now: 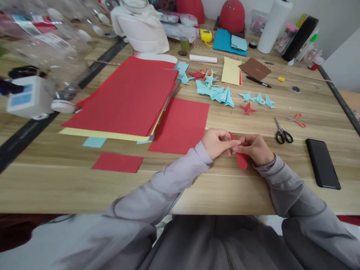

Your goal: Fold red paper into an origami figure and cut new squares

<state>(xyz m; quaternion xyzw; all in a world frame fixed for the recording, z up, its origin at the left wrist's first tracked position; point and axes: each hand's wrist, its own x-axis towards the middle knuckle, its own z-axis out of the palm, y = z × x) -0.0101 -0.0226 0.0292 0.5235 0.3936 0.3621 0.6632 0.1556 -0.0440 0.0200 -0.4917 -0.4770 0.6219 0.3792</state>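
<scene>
Both hands meet over the front of the wooden table, pinching one piece of folded red paper (242,160). My left hand (217,144) grips its upper left part between thumb and fingers. From the other side, my right hand (257,149) is closed on it, thumb against the paper near the left thumb. A pointed tip shows above the fingers and a wider flap hangs below; the middle is hidden. Beyond the hands lies a small red folded paper crane (248,108). A flat red sheet (182,125) reaches close to my left hand.
A stack of red sheets (126,97) and a small red rectangle (118,162) lie left. Light blue paper cranes (215,93) are grouped at the back. Black scissors (282,133), orange scissors (298,119) and a phone (322,163) lie right. Plastic bottles (53,45) crowd the far left.
</scene>
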